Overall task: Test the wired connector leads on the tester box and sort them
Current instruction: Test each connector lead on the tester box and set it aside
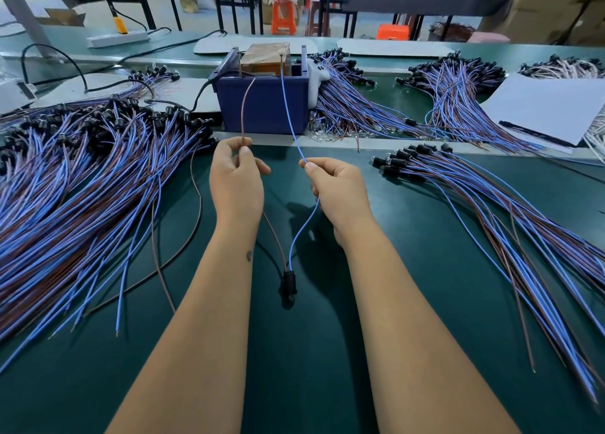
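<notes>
Two bare hands are raised over the green table (294, 384), each pinching one wire of the same lead. The left hand (236, 175) grips the brown wire (245, 112) between thumb and fingertips, and the right hand (334, 188) grips the blue wire (289, 116) the same way; the other fingers of both hands are curled in. Both wires rise away from the hands toward the dark blue box (263, 106) standing at the far middle of the table: the blue one reaches the top of a thin upright pin there, while the brown one's tip ends close to the box's front rim, and whether it touches anything I cannot tell. Below the hands the two wires hang down and meet at a small black connector (289, 284), which lies between the forearms, near the table surface. On the left a large heap of blue-and-brown leads (82, 184) spreads across the table, and a smaller fan of leads (491, 211) lies on the right, their black ends pointing to the far side. More bundles (353, 103) lie beyond, right of the box, and white sheets of paper (550, 106) rest at the far right.
</notes>
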